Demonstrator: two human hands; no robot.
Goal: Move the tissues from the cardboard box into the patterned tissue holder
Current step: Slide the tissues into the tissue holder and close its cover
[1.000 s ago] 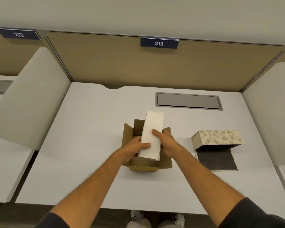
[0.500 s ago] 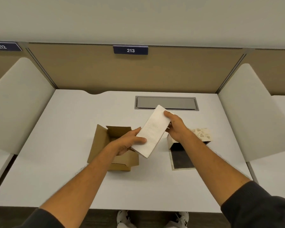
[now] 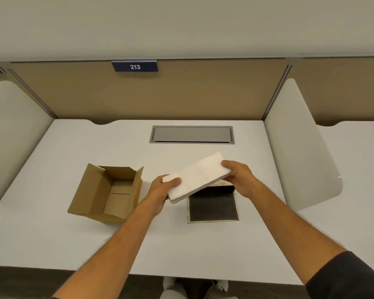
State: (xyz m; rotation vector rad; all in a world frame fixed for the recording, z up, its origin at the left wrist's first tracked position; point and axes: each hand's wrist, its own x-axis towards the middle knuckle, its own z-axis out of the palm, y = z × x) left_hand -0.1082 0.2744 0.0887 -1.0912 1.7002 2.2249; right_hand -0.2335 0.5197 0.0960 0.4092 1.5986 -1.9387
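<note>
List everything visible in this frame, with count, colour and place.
tissue stack: 1, white, held above the holder
cardboard box: 1, brown, open and empty, desk left
tissue holder: 1, dark inside, lying open, mostly hidden by the stack
desk: 1, white
cable hatch: 1, grey, desk rear
number sign 213: 1, navy, back panel
side dividers: 2, white
left hand: grips the stack's near end
right hand: grips the far end
</note>
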